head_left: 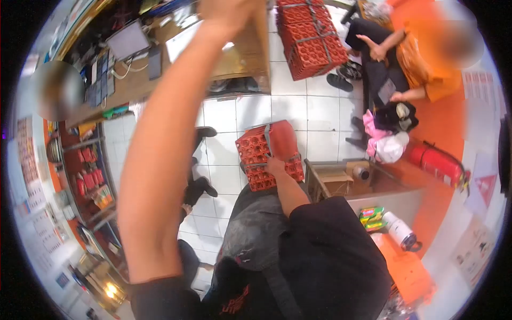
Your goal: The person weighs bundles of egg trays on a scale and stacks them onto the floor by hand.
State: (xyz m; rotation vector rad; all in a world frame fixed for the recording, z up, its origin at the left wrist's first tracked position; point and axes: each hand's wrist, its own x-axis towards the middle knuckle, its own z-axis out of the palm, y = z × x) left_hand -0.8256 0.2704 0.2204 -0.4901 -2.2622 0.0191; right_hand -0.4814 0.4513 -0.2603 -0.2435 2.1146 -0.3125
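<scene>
A stack of red plastic egg trays (253,148), bound with a grey strap (268,137), is in front of my body, above the tiled floor. My right hand (274,165) is closed on the strap at the near side of this stack. My left arm reaches far forward across the view. My left hand (226,13) is over the wooden desk (250,50) at the top edge; it is blurred and partly cut off, so its fingers cannot be made out.
Another strapped stack of red egg trays (313,48) stands on the floor ahead. A seated person in an orange shirt (426,58) is at the right, near sandals (338,81). A fire extinguisher (437,162) and a cardboard box (336,178) are at the right. Shelves (90,170) line the left.
</scene>
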